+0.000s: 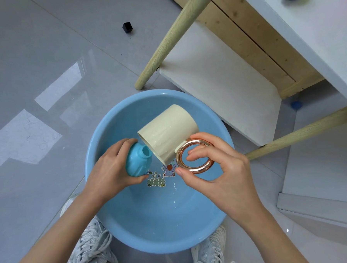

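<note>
A cream mug (168, 134) with a shiny copper ring handle (195, 156) is tilted on its side over a light blue basin (123, 229). My right hand (218, 174) grips the ring handle, fingers curled through and around it. My left hand (110, 168) holds a small light blue bottle (139, 161), its open neck pointing up toward the mug's mouth. The mug's rim is right beside the bottle neck. Water drops and a cartoon sticker (162, 175) show on the basin's bottom.
The basin stands on a grey tiled floor between my two white sneakers (94, 246). Behind it is a wooden stand with pale legs (165, 44) and a white lower shelf (221, 79). A small black cube (127, 27) lies on the floor at the far left.
</note>
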Motion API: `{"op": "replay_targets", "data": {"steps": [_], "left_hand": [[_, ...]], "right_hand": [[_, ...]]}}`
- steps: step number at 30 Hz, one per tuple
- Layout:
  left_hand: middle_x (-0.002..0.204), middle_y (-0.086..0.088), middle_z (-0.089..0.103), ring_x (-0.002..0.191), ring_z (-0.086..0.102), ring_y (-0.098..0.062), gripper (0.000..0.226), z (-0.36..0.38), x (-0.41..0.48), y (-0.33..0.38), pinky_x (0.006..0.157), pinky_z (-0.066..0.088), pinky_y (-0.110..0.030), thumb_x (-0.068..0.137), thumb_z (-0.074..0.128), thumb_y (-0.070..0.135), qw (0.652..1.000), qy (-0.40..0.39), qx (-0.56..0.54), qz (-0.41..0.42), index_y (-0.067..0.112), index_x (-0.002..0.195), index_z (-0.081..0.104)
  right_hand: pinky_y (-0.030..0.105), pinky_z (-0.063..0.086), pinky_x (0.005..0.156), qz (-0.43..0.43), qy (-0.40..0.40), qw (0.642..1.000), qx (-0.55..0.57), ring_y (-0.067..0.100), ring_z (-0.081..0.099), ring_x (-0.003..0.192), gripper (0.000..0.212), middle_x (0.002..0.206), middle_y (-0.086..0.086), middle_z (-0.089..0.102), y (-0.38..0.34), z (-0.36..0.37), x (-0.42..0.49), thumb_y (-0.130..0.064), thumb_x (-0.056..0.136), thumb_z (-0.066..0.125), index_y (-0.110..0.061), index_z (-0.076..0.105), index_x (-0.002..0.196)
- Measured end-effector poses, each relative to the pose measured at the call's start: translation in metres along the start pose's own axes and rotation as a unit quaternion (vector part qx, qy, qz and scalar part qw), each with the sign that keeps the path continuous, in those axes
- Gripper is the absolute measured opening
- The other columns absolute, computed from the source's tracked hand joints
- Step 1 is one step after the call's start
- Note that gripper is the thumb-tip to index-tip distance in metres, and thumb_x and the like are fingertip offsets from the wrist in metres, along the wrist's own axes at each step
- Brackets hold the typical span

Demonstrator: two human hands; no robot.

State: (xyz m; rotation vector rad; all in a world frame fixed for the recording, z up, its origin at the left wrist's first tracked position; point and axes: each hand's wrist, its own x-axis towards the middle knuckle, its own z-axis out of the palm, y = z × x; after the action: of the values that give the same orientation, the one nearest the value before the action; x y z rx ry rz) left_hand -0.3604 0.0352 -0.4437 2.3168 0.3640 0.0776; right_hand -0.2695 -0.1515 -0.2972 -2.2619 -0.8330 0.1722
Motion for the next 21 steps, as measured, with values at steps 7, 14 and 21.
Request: {"op": "replay_targets", "data": {"steps": [7,14,21], "left_hand": [[0.122,0.002,0.056,0.107,0.055,-0.023,0.089,0.0,0.001,0.0,0.08,0.046,-0.035,0.053,0.087,0.046,1.0,0.001,0.002,0.0,0.019,0.127,0.046],[0.121,0.002,0.057,0.107,0.056,-0.023,0.086,-0.001,0.0,0.003,0.081,0.046,-0.035,0.054,0.086,0.046,1.0,0.005,-0.002,0.0,0.018,0.126,0.048],[0.122,0.003,0.057,0.108,0.055,-0.02,0.089,-0.002,-0.001,0.005,0.086,0.044,-0.033,0.054,0.086,0.047,1.0,0.007,-0.012,-0.008,0.017,0.128,0.048]], "right_hand": [[0.017,0.046,0.088,-0.021,-0.005,1.0,0.006,0.009,0.065,0.096,0.026,0.116,0.003,0.062,0.002,0.0,-0.003,-0.029,0.071,0.082,-0.008,0.069,0.08],[0.021,0.049,0.089,-0.03,0.024,0.999,0.005,0.007,0.065,0.098,0.025,0.119,0.01,0.061,0.011,-0.004,-0.002,-0.025,0.072,0.082,-0.006,0.068,0.081],[0.02,0.047,0.089,-0.004,0.024,1.0,-0.008,0.008,0.065,0.101,0.025,0.12,0.006,0.061,0.034,0.0,-0.005,-0.024,0.071,0.081,-0.006,0.068,0.081]]}}
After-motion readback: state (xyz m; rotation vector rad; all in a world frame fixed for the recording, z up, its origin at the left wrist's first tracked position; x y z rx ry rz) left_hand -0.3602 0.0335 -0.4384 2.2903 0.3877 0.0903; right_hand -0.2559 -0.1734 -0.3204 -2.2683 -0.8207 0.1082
